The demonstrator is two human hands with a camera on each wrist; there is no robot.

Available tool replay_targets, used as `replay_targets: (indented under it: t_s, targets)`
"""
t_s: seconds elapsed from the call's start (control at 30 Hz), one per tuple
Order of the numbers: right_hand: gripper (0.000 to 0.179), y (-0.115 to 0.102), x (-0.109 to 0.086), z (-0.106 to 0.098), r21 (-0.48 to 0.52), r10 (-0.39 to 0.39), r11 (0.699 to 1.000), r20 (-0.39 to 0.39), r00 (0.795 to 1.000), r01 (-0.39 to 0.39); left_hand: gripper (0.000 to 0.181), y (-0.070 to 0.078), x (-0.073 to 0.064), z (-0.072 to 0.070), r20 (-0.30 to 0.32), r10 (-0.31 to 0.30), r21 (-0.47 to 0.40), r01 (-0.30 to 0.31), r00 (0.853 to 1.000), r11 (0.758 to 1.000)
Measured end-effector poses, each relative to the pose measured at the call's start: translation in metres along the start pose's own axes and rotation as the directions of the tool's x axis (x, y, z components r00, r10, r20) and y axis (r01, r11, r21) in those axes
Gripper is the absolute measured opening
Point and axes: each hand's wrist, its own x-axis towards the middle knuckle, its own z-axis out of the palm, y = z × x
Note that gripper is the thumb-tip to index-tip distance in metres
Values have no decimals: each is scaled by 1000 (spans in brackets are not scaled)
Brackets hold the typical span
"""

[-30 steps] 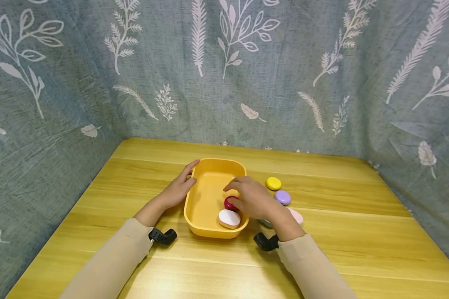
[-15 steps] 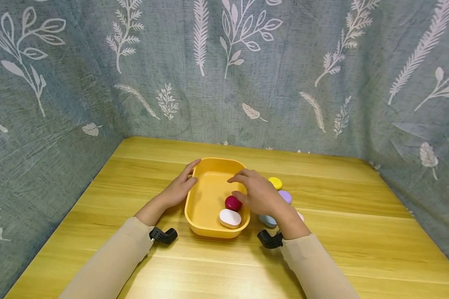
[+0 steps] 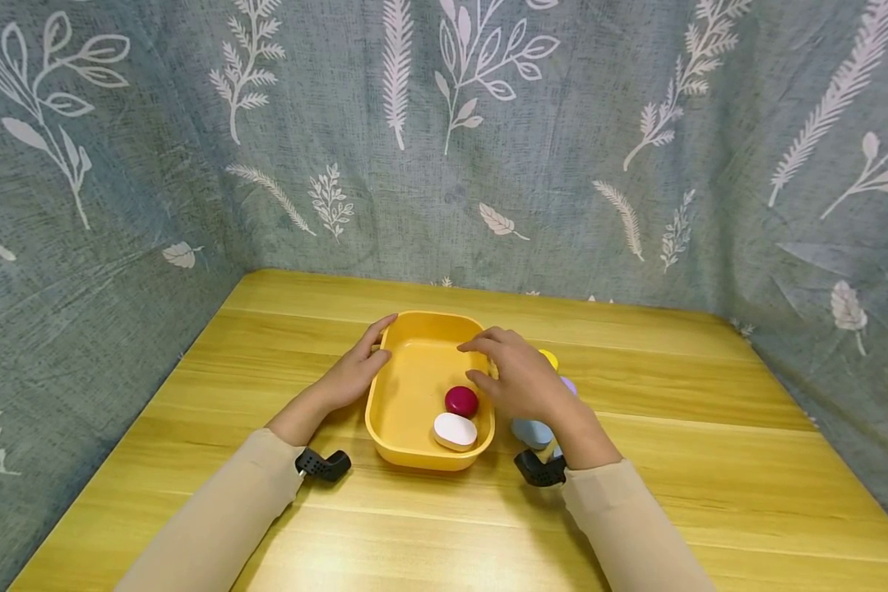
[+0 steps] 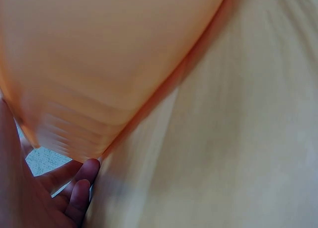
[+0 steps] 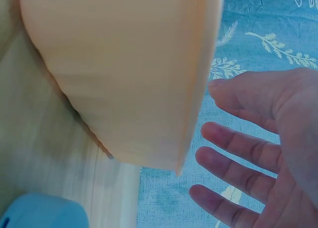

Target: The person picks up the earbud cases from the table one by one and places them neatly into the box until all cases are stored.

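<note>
A yellow-orange plastic box (image 3: 414,386) with rounded corners and no lid stands on the table. In it lie a dark red rounded pebble-shaped piece (image 3: 461,401) and a white flat oval piece (image 3: 455,431), side by side near the front right corner. My left hand (image 3: 351,374) rests against the box's left side, thumb at the rim and fingertips touching the outer wall in the left wrist view. Over the right rim hovers my right hand (image 3: 521,378), fingers spread and holding nothing; the right wrist view shows the fingertips just beyond the rim.
Right of the box lie more smooth pieces: a blue one (image 3: 532,432), a yellow one (image 3: 550,358) and a purple one (image 3: 569,385), partly hidden by my right hand. A patterned blue-grey cloth (image 3: 444,205) hangs behind the wooden table (image 3: 673,460).
My right hand has drawn back rightward and up from the dark red piece, leaving it in the box beside the white one. My left hand and the box stay put.
</note>
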Motion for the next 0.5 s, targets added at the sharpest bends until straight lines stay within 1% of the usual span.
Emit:
replay_targets:
  t_s: [0.2,0.5]
  targets:
    - [36,5,0,-3,12,0,1000,-4,1000,0,55,1,0,-1,3,17,-9,-17,1000,1000]
    - [35,10,0,-6,20,23,1000,-9,1000,-23,55,1,-1,0,3,-18,-21,18,1000,1000]
